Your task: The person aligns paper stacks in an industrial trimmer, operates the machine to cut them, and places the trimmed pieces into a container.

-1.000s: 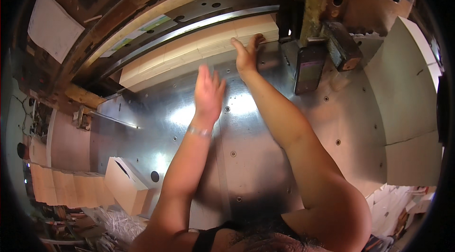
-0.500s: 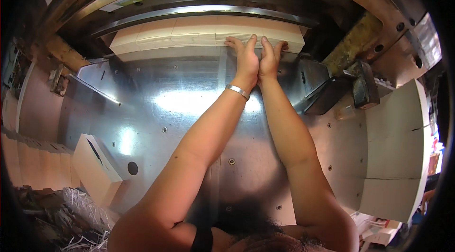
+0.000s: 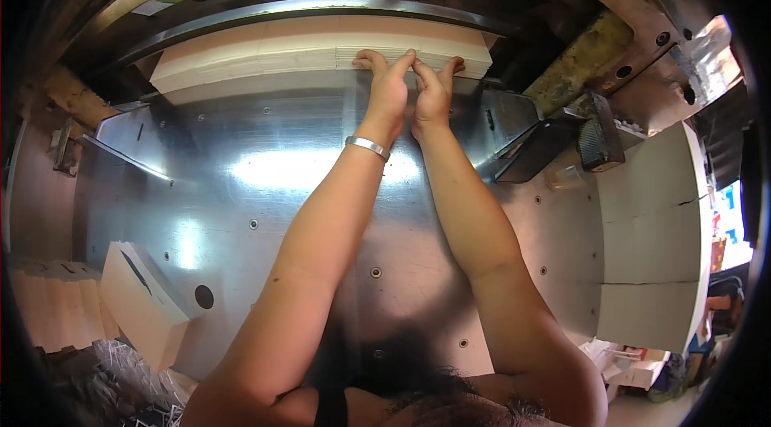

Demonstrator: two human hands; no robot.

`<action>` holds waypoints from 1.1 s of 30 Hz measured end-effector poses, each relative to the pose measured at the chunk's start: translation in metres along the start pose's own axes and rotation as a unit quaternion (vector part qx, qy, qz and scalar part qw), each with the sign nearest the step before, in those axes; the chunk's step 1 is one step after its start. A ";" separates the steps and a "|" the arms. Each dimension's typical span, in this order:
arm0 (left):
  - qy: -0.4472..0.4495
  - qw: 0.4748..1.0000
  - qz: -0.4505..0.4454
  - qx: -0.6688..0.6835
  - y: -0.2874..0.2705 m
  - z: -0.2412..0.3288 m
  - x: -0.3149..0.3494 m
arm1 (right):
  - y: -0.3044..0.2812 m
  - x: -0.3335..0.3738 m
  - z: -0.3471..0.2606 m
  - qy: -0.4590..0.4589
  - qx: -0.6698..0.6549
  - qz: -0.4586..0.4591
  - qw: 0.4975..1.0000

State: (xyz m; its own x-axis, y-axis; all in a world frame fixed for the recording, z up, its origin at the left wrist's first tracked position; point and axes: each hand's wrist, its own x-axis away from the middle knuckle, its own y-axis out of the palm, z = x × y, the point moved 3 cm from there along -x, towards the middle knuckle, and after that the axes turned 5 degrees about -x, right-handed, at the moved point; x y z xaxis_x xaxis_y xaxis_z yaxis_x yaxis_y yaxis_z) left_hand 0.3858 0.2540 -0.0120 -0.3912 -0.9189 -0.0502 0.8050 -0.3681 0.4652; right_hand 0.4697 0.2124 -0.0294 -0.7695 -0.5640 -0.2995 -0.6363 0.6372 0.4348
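A long row of cream paper stacks (image 3: 249,54) lies at the far side of a shiny metal table (image 3: 305,210), under a dark machine beam. Both my arms reach forward to its front edge, right of the middle. My left hand (image 3: 387,96) is spread against the stacks, thumb pointing inward, with a metal bracelet (image 3: 368,146) at the wrist. Close beside it, my right hand (image 3: 433,98) also lies against the paper with its fingers spread to the right. The thumbs meet or nearly meet. Neither hand is gripping anything; some fingertips are hard to make out.
Metal side guides (image 3: 120,156) flank the table, with a dark block (image 3: 598,134) at the right. A tilted paper block (image 3: 144,307) rests at the lower left near paper shreds (image 3: 120,379). Large pale stacks (image 3: 650,242) line the right side. A small clear cup (image 3: 564,178) stands nearby.
The whole view has shifted slightly, so everything sits further left and a little higher. My wrists have drawn slightly apart, while both hands stay against the paper stacks.
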 end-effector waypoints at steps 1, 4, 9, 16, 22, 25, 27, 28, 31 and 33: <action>0.000 1.000 0.001 -0.002 0.000 0.000 0.000 | 0.000 0.001 -0.001 0.006 -0.002 -0.002 1.000; -0.003 1.000 -0.002 -0.004 -0.002 0.001 -0.001 | 0.001 0.003 -0.004 0.010 -0.001 0.006 1.000; -0.011 1.000 -0.008 0.007 -0.006 0.000 -0.001 | 0.007 0.009 -0.011 0.020 -0.024 -0.010 0.999; -0.005 1.000 -0.017 0.018 -0.003 0.000 0.000 | -0.001 0.002 -0.007 0.016 -0.023 -0.011 1.000; 0.004 1.000 -0.008 0.007 -0.007 -0.002 -0.003 | 0.000 0.003 -0.005 0.055 -0.013 -0.009 0.998; -0.002 1.000 -0.012 0.001 -0.005 -0.002 -0.001 | -0.002 0.002 -0.005 0.044 -0.006 -0.010 0.999; -0.007 1.000 -0.015 0.008 -0.004 -0.001 0.000 | 0.000 0.002 -0.005 0.026 -0.004 -0.003 1.000; -0.008 1.000 -0.019 0.009 -0.006 0.000 0.000 | 0.001 0.004 -0.006 0.019 -0.004 0.001 1.000; -0.009 1.000 -0.013 0.007 -0.006 0.001 0.000 | 0.004 0.006 -0.008 0.013 -0.013 0.003 1.000; -0.009 1.000 -0.004 0.004 -0.006 0.002 0.000 | 0.005 0.007 -0.009 0.016 -0.009 0.003 1.000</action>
State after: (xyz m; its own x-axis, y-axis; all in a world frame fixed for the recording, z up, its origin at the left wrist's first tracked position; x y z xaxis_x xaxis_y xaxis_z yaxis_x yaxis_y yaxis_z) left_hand 0.3802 0.2568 -0.0133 -0.4051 -0.9135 -0.0379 0.7981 -0.3735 0.4727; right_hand 0.4618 0.2074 -0.0213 -0.7707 -0.5776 -0.2693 -0.6308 0.6312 0.4513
